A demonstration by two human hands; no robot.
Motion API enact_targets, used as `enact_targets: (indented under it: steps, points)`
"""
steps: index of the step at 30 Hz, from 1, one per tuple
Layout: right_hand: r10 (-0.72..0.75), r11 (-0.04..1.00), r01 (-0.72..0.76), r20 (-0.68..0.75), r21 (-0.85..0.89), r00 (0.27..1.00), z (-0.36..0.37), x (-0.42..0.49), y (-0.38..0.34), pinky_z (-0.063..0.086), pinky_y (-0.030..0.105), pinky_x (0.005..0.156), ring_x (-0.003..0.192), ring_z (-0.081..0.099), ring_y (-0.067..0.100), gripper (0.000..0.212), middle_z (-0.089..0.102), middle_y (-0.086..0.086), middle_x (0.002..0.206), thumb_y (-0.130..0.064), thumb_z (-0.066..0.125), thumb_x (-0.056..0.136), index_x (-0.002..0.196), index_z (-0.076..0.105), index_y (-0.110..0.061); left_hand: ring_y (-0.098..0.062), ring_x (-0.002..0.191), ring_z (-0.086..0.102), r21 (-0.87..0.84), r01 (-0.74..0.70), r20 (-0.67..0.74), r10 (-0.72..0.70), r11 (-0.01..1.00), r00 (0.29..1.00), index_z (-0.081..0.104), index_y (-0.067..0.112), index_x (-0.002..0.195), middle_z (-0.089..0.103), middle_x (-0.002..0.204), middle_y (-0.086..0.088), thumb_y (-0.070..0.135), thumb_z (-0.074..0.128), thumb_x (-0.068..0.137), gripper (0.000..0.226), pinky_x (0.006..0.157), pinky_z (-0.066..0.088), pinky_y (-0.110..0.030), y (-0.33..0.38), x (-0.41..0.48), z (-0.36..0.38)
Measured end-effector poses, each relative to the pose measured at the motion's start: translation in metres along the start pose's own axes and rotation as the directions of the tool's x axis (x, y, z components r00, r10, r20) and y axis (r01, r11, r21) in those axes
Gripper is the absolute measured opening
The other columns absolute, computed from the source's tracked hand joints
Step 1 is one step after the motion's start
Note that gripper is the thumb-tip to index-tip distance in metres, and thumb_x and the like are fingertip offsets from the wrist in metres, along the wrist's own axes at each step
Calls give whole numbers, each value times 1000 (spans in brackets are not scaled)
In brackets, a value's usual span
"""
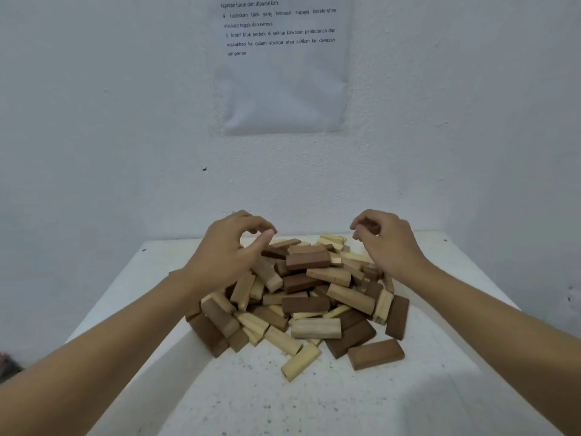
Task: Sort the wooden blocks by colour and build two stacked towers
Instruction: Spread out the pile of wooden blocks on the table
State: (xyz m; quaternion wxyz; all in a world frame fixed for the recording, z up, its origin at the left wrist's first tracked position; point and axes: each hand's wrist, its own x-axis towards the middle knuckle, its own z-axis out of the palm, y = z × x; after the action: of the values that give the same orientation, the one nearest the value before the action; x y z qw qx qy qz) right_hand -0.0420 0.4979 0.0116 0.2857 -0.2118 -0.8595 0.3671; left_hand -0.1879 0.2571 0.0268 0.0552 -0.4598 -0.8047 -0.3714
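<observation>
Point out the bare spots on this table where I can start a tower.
Widest bare patch: the table in front of the pile of blocks, toward its near edge. A narrower strip runs right of the pile, past the dark block. The middle and back are crowded.

- We face a pale, rough-plastered wall [94, 121] in dim, even, bluish light.
- We see a white printed sheet [283, 89] stuck flat on it, its top cut off by the frame.
- A small dark mark [204, 169] sits lower left of the sheet.
- The white bench [314, 404] reaches the wall, its top flecked with dark specks.
</observation>
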Motion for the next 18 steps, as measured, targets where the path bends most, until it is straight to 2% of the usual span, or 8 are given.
enact_targets:
  steps: [2,4,7,8,10,14,16,18]
  points:
    - [-34,997,43,131,-65,991,-1,25,9,52,26,76,87,68,22,26,72,-4,91,-4,51,97,94,70,-21,5,105,57,-16,26,86,-24,1000,996,73,34,106,65,110,18,31,57,103,16,84,43,-21,0,29,5]
    - [-91,979,138,288,-149,953,-1,46,19,51,25,85,97,65,17,36,71,-4,103,3,44,97,107,70,-20,4,106,58,6,9,219,-10,1000,976,73,34,111,66,116,18,28,55,104,19,84,43,-19,3,59,14]
    - [-120,933,257,455,-253,882,3,69,34,37,1,83,108,57,6,43,67,-1,123,4,41,98,125,66,-16,-6,108,61,130,-96,409,35,987,912,72,26,122,66,120,13,29,55,105,25,88,46,-22,9,96,37]
    - [-124,925,277,481,-260,868,5,74,39,33,-1,82,110,57,6,43,66,-1,126,4,42,98,128,65,-16,-8,108,61,193,-144,451,43,971,891,70,25,125,66,124,9,32,55,104,27,89,45,-23,10,107,46]
    - [-148,917,309,506,-251,850,10,82,46,35,-1,85,112,60,8,44,68,0,126,6,45,96,129,65,-15,-8,105,59,288,-224,516,47,931,856,68,24,129,65,130,4,37,56,103,31,88,42,-23,11,122,62]
    - [-220,901,377,523,-216,824,14,88,58,48,21,93,107,63,7,39,73,-5,117,1,60,90,122,72,-20,-6,89,48,318,-293,595,51,902,802,72,29,125,68,124,5,37,60,101,28,84,36,-23,10,136,83]
    - [-253,901,392,507,-187,824,15,88,64,48,17,88,105,63,4,34,73,-8,115,-6,69,89,119,73,-22,-4,81,49,293,-306,598,76,906,798,75,29,119,70,119,6,35,63,100,23,81,37,-24,7,137,91]
    - [-294,895,414,476,-168,829,16,85,69,41,5,80,101,61,-3,34,73,-11,113,-9,71,89,119,74,-24,-1,75,49,273,-306,576,100,912,811,77,27,114,72,115,7,33,66,98,20,79,37,-23,2,138,94]
